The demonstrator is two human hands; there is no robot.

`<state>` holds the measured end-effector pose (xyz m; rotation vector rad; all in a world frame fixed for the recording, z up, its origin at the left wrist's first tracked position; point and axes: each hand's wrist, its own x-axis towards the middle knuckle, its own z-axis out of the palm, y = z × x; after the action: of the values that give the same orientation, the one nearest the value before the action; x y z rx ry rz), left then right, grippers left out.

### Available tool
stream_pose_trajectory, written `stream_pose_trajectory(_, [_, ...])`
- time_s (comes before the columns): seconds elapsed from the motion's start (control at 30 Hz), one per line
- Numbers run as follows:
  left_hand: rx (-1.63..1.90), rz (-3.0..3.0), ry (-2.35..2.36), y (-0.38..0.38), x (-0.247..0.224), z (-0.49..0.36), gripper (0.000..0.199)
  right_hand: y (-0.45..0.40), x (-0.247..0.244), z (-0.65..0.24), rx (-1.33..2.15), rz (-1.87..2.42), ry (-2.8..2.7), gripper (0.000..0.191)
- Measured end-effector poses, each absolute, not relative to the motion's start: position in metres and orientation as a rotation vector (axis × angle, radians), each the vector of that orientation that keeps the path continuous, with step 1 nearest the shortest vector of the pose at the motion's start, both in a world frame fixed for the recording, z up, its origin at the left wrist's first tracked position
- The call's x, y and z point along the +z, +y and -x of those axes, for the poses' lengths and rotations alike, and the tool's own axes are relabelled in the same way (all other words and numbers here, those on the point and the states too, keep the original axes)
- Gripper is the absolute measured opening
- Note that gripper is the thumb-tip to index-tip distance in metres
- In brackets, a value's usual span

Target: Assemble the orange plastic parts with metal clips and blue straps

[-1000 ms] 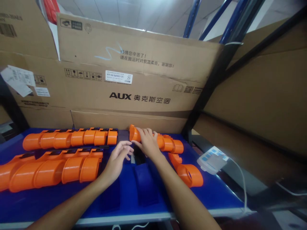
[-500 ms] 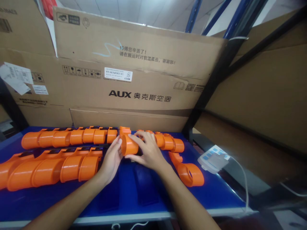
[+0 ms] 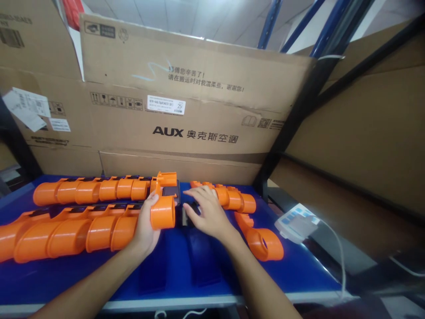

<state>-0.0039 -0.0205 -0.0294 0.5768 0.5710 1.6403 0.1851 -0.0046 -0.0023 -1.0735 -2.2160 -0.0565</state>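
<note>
My left hand (image 3: 148, 221) is closed around an orange plastic holder (image 3: 162, 212), which has a round ring below and a slotted bracket on top. Right behind that bracket a small dark rectangular panel (image 3: 171, 191) shows. My right hand (image 3: 209, 210) is a little to the right of the holder, thumb and fingers apart, with no grip on it. Beside its thumb is a dark piece (image 3: 184, 217) with a greyish edge; whether the hand touches it I cannot tell. A single orange holder (image 3: 265, 243) lies on its side right of my right forearm.
Two rows of orange holders, back (image 3: 108, 189) and front (image 3: 69, 235), line the left of the blue tabletop (image 3: 299, 274). More orange holders (image 3: 234, 199) stand at back right. A white power strip (image 3: 297, 221) with a cable is at right. A large cardboard box (image 3: 199, 106) stands behind.
The orange holder has moved left and turned, its bracket now showing, in my left hand alone. My right hand has come off it and stays to the right.
</note>
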Motion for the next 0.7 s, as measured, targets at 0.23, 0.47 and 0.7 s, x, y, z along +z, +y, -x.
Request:
stream_pose_trajectory(0.23, [1.623,-0.566,0.648,-0.021,-0.030,0.011,0.032,0.001,-0.021,-0.183,-0.190,1.450,-2.489,0.044])
stream_pose_trajectory(0.47, [1.624,-0.649,0.679,-0.018,-0.034,0.011,0.031,0.002,-0.025,-0.174,-0.165,1.514,-2.532,0.033])
stream_pose_trajectory(0.7, [1.600,-0.668,0.701,-0.013,-0.039,0.013,0.034,0.003,-0.024,-0.175,-0.166,1.508,-2.558,0.030])
